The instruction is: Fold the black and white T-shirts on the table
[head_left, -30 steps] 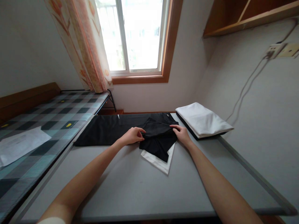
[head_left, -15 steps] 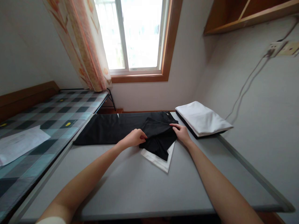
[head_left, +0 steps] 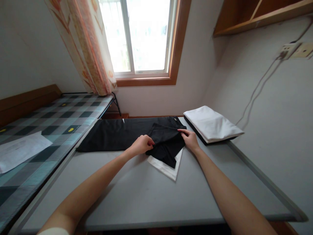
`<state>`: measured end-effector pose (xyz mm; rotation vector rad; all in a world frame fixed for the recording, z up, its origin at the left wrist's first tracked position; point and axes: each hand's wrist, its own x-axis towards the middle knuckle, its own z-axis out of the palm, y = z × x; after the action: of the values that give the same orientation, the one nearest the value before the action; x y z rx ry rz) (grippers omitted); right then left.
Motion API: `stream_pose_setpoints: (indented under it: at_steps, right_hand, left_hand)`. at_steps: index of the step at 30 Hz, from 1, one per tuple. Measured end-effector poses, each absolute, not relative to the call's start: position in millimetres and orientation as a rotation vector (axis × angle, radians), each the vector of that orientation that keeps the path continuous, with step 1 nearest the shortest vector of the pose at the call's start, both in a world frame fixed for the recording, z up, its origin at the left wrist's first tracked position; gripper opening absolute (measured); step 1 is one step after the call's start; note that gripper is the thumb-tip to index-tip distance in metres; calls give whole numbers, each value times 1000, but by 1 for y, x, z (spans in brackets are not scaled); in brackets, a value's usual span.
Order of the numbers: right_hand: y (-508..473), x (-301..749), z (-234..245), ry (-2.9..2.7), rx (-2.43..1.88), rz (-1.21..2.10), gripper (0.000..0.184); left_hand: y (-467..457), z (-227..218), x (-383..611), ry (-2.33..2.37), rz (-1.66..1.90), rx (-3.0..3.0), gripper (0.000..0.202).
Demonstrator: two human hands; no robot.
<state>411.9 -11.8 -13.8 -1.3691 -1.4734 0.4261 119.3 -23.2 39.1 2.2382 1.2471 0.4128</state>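
Observation:
Black trousers [head_left: 117, 133] lie folded lengthwise across the far side of the grey table [head_left: 146, 202], waist end to the right. At that end a black flap of cloth is folded toward me, and a white lining piece [head_left: 162, 168] shows from under it. My left hand [head_left: 141, 144] pinches the left edge of the flap, thumb against fingers. With its fingertips closed on the cloth, my right hand [head_left: 189, 138] grips the flap's upper right corner. The undersides of both grips are hidden.
Folded white cloth [head_left: 212, 124] rests on a dark layer at the table's back right. To the left stands a bed with a checked cover [head_left: 80, 114] and a paper sheet [head_left: 24, 150]. A cable [head_left: 254, 94] hangs down the right wall. A window [head_left: 146, 36] is behind.

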Motion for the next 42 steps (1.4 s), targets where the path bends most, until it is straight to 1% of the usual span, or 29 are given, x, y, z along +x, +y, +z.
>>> stream_pose_setpoints:
  at_steps: [2,4,8,12,17,20,23,26,28,31,36,40,42]
  right_hand:
    - [-13,410,-15,-1516,-1408,351,31]
    - [-15,407,-15,-1562,-1471,276,31]
    - [-16,405,-15,-1586,-1531,222,29]
    - [-14,408,-13,-1483,-1438,355,29]
    - [-13,413,-7,-1274,-1345,587,34]
    - [-16,415,-2,-1243,-1343,667,33]
    - [-18,419,1,-1261,-1366,715,32]
    - [-20,424,2,-1327,-1379,766,36]
    - [-21,429,2,-1398,-1410,745,38]
    - [-21,435,2,-1520,-1451,641,34]
    - [-19,439,0,-1634,-1436,531,24]
    - [-19,437,-1,-1674,-1432,444,21]
    - [-20,437,-1,-1675,-1432,405,19]
  left_hand:
    - [-23,41,120,1258,395,2249,14]
    - [-22,42,119,1331,430,2305,19]
    - [-14,34,113,1581,674,2407,27]
    - [-2,16,105,1612,754,2411,34]
    - [-1,4,104,1531,773,2509,29]
    - [-2,2,105,1513,764,2543,28]
    - [-3,2,105,1522,751,2562,29]
    - [-4,1,105,1526,743,2578,30]
    - [-5,1,105,1521,736,2603,31]
    - [-8,1,106,1506,743,2649,35]
    - [-15,8,108,1328,836,2761,38]
    - [-19,15,108,995,753,2848,35]
    - [-20,16,108,915,712,2853,35]
